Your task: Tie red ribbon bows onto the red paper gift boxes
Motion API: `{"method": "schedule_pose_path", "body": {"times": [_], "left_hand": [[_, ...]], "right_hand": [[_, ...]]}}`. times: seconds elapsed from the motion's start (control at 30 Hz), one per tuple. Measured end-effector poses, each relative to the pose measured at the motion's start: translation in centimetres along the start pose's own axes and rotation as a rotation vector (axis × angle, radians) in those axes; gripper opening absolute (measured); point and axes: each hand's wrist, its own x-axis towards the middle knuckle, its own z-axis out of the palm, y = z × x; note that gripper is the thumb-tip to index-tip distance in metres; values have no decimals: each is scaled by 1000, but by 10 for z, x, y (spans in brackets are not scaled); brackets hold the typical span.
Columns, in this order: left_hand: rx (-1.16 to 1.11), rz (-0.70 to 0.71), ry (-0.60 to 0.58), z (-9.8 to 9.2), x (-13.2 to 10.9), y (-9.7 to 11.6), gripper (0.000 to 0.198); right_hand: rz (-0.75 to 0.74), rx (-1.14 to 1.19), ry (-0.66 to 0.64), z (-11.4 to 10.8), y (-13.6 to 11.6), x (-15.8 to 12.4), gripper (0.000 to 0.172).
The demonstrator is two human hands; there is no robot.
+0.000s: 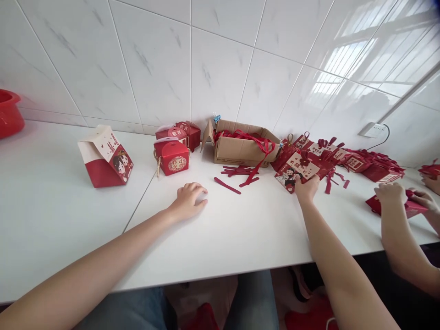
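Left hand (189, 201) empty, printed box (298, 169) clamped at right.
Left hand is rested on counter (240, 229), curled, thumb apart; ribbon strips (227, 185) are strewn before carton (233, 153); printed box is clamped by right hand (307, 189) beside piled boxes (315, 148), which could be dragged if ribbons (322, 143) are snagged.

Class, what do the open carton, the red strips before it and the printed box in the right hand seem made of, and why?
Open carton: probably matt cardboard; plain brown walls, folded flaps.
Red strips: perhaps ribbon or felt; flat, dull, weave too small to see.
Printed box: likely thin card, finish unclear; flat printed panels.
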Motion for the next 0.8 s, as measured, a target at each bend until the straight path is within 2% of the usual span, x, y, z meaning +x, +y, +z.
{"method": "schedule_pose_path", "body": {"times": [0.23,0.33,0.37,0.43,0.5,0.57,0.63,0.7,0.73,0.8], "left_hand": [[7,-6,-7,0,-1,1,26],[11,-13,-4,1,0,1,26],[12,-15,0,2,0,1,27],[7,-20,8,2,0,1,27],[-5,-21,13,3,0,-1,27],[-20,-8,18,2,0,-2,26],[-32,5,23,1,0,-3,24],[-37,8,23,0,-1,-3,23],[-41,4,22,-1,-1,-3,24],[-63,-13,27,-2,-2,-2,29]], "right_hand": [[147,-105,-9,6,-3,37,57],[143,-129,116,9,-16,38,68],[72,-119,170,11,-24,36,70],[-200,-68,213,19,-50,26,69],[-529,-19,101,33,-82,13,72],[-751,-40,-62,52,-116,-2,72],[-852,-85,-218,73,-143,-17,76],[-872,-103,-347,92,-159,-30,74],[-863,-100,-378,99,-163,-35,69],[-831,-59,-358,105,-163,-44,51]]}}
